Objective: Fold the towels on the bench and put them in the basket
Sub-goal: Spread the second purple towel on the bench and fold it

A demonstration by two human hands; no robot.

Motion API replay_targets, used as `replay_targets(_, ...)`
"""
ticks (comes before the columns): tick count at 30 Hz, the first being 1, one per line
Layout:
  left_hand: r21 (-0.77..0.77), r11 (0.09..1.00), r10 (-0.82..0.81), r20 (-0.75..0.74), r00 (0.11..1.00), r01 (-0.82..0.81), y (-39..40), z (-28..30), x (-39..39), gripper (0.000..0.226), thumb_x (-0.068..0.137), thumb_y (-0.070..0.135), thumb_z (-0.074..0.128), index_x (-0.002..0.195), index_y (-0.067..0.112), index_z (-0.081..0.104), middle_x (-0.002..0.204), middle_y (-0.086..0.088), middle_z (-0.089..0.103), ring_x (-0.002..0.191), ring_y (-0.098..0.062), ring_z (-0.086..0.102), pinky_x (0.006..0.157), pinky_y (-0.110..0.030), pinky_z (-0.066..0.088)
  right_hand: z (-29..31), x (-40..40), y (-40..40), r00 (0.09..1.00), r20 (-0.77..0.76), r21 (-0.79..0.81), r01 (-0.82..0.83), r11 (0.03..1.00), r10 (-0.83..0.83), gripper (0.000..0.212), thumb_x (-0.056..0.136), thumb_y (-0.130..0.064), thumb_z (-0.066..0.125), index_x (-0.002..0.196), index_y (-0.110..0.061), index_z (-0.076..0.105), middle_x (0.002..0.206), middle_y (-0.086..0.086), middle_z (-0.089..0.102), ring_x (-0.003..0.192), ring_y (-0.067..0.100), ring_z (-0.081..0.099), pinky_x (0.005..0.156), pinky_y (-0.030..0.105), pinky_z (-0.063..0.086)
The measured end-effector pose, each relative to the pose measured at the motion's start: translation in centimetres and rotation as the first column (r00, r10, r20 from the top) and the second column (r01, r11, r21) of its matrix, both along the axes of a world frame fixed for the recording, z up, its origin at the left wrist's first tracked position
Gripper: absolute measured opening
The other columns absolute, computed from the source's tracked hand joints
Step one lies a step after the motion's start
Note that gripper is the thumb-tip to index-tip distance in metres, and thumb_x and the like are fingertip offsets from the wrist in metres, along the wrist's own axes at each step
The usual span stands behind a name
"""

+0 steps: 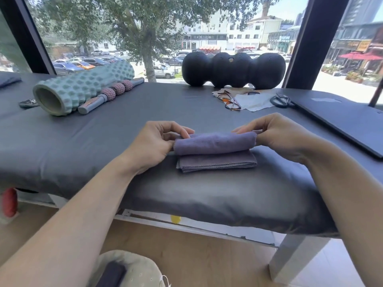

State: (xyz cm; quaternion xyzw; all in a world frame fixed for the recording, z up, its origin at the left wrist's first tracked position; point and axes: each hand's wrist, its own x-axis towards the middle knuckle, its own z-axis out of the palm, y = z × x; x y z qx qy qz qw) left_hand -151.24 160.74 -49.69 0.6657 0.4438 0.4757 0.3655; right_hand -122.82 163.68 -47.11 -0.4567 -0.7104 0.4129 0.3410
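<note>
A purple-grey towel (215, 151) lies on the dark padded bench (83, 141) near its front edge, its lower part folded flat. My left hand (154, 141) pinches the left end of the towel's upper fold, and my right hand (275, 137) pinches the right end. Between them the upper fold is lifted over the flat part. At the bottom of the view, on the floor, stands a pale dotted basket (134, 270) with something dark inside it.
A teal foam roller (83, 87) and a massage stick (112, 95) lie at the back left. A black peanut-shaped roller (233, 69) stands by the window. Glasses (230, 99), papers, scissors (280, 100) and a closed laptop (342, 119) lie at the right.
</note>
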Motion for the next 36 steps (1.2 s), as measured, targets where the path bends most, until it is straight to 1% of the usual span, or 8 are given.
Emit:
replay_targets(7, 0.001, 0.999, -0.041, -0.121, 0.992, 0.042, -0.5, 0.4, -0.4, 0.041, 0.089, -0.017, 0.059, 0.073, 0.018, 0.074, 0.112, 0.003, 0.076, 0.106, -0.013, 0.072, 0.099, -0.031, 0.054, 0.5, 0.7, -0.5, 0.996, 0.079, -0.043, -0.035, 0.998, 0.039, 0.038, 0.082, 0.021, 0.061, 0.073, -0.01, 0.079, 0.098, -0.001, 0.079, 0.099, 0.012, 0.073, 0.077, 0.013, 0.056)
replay_targets(13, -0.167, 0.974, -0.164, -0.056, 0.985, 0.152, -1.0, 1.2, -0.7, 0.028, 0.083, 0.008, 0.049, 0.075, 0.01, 0.076, 0.122, 0.002, 0.073, 0.119, -0.014, 0.065, 0.105, -0.035, 0.046, 1.0, 1.2, -0.7, 0.961, 0.26, -0.053, -0.08, 0.995, 0.091, 0.046, 0.09, 0.014, 0.052, 0.08, -0.018, 0.083, 0.117, 0.019, 0.072, 0.117, 0.04, 0.06, 0.104, 0.049, 0.05)
replay_targets(16, -0.098, 0.99, -0.116, -0.139, 0.984, 0.103, -1.2, 1.3, -0.2, 0.018, 0.085, 0.025, 0.077, 0.08, 0.011, 0.069, 0.115, 0.003, 0.075, 0.109, -0.015, 0.07, 0.099, -0.033, 0.05, 1.9, 1.3, -1.3, 0.955, 0.268, -0.101, -0.106, 0.989, 0.129, 0.045, 0.09, 0.01, 0.045, 0.08, -0.013, 0.082, 0.114, 0.002, 0.076, 0.115, 0.024, 0.065, 0.1, 0.044, 0.053)
replay_targets(20, -0.067, 0.994, -0.104, -0.288, 0.952, 0.089, -1.5, 1.3, 0.5, 0.057, 0.064, 0.026, 0.094, 0.11, 0.024, 0.06, 0.113, 0.005, 0.074, 0.1, -0.015, 0.071, 0.093, -0.034, 0.057, 2.7, 0.9, -2.2, 0.955, 0.258, -0.078, -0.131, 0.988, 0.147, 0.013, 0.084, -0.025, 0.068, 0.078, -0.013, 0.066, 0.097, 0.001, 0.071, 0.089, 0.017, 0.064, 0.082, 0.035, 0.05)
replay_targets(23, -0.114, 0.984, -0.172, -0.348, 0.922, 0.14, -2.0, 1.8, 0.5, 0.062, 0.068, 0.024, 0.093, 0.121, 0.031, 0.061, 0.114, 0.01, 0.073, 0.103, -0.009, 0.07, 0.095, -0.032, 0.056, 2.7, 0.2, -2.3, 0.92, 0.386, 0.018, -0.084, 0.996, 0.071, 0.059, 0.059, -0.048, 0.092, 0.099, -0.02, 0.059, 0.099, -0.004, 0.067, 0.08, 0.009, 0.061, 0.077, 0.031, 0.047)
replay_targets(27, -0.089, 0.986, -0.163, -0.446, 0.88, 0.138, -2.9, 2.1, 1.0, 0.058, 0.067, 0.031, 0.093, 0.118, 0.037, 0.066, 0.112, 0.017, 0.072, 0.105, -0.001, 0.067, 0.093, -0.025, 0.052, 3.1, -0.8, -3.3, 0.842, 0.51, -0.043, -0.177, 0.983, 0.174, 0.084, 0.059, -0.042, 0.094, 0.132, -0.048, 0.052, 0.113, -0.016, 0.068, 0.096, -0.002, 0.068, 0.089, 0.022, 0.052)
replay_targets(31, 0.046, 0.991, -0.098, -0.393, 0.914, 0.126, -3.1, 2.3, 1.6, 0.053, 0.067, 0.025, 0.094, 0.114, 0.03, 0.07, 0.107, 0.013, 0.074, 0.101, -0.004, 0.069, 0.09, -0.022, 0.053, 3.6, -1.7, -3.9, 0.806, 0.584, 0.13, -0.208, 0.969, 0.095, 0.055, 0.064, -0.034, 0.092, 0.113, -0.043, 0.067, 0.102, -0.021, 0.072, 0.09, -0.002, 0.067, 0.08, 0.021, 0.054)
replay_targets(36, 0.219, 0.976, 0.088, -0.334, 0.938, -0.014, -2.3, 1.6, 1.8, 0.068, 0.061, 0.026, 0.097, 0.12, 0.033, 0.065, 0.111, 0.015, 0.07, 0.102, 0.005, 0.064, 0.087, -0.007, 0.045, 2.9, -2.4, -3.4, 0.837, 0.538, 0.354, -0.122, 0.927, -0.095, 0.062, 0.062, -0.033, 0.091, 0.118, -0.041, 0.065, 0.108, -0.016, 0.068, 0.096, 0.006, 0.061, 0.081, 0.026, 0.05)
